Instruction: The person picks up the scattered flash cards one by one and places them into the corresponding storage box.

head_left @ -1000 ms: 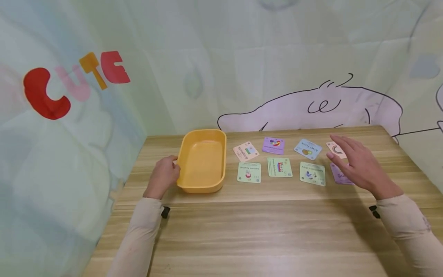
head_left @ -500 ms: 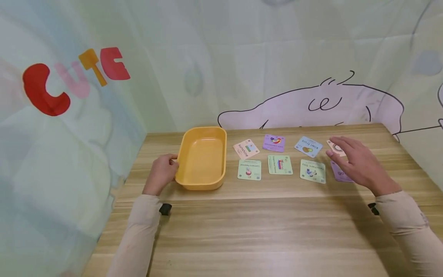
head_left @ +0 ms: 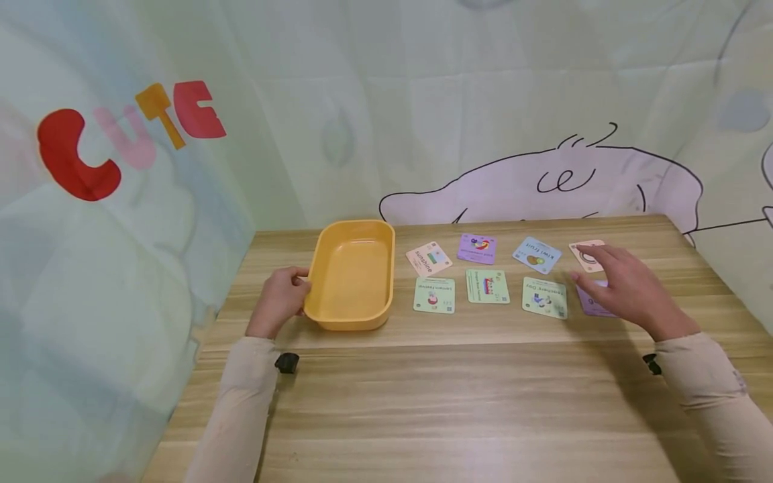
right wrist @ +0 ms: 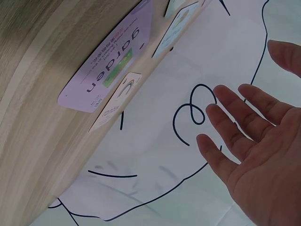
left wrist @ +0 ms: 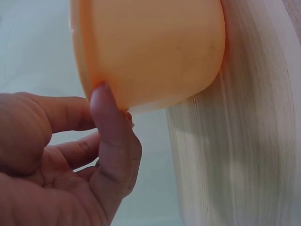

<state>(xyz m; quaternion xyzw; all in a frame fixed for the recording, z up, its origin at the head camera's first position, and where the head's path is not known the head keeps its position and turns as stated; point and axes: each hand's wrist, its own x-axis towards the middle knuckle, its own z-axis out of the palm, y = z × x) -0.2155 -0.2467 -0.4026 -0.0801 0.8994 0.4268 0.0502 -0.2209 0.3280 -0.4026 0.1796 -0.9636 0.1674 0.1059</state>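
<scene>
On the left, my left hand (head_left: 279,302) pinches the near-left rim of a yellow plastic tray (head_left: 353,282) between thumb and fingers. In the left wrist view, a fingertip (left wrist: 104,96) presses the outer wall just under the rim. The tray holds nothing. My right hand (head_left: 634,292) hovers palm down with spread fingers over the rightmost picture cards. Beneath it lie a purple "garden" card (head_left: 593,307) and a pale pink card with an arch drawing (head_left: 583,257), both partly hidden in the head view. The right wrist view shows no card in its fingers.
Two loose rows of flashcards lie on the wooden table (head_left: 471,402): sunshine (head_left: 429,259), a purple one (head_left: 477,249), kiwi fruit (head_left: 537,255), Lantern Festival (head_left: 434,295), Dragon Boat Festival (head_left: 487,286) and Teachers' Day (head_left: 545,298). A printed curtain (head_left: 423,121) hangs behind.
My right hand has dipped slightly toward the cards, its fingers lower at the pale pink card. My left hand stays at the tray's rim. The cards lie as before.
</scene>
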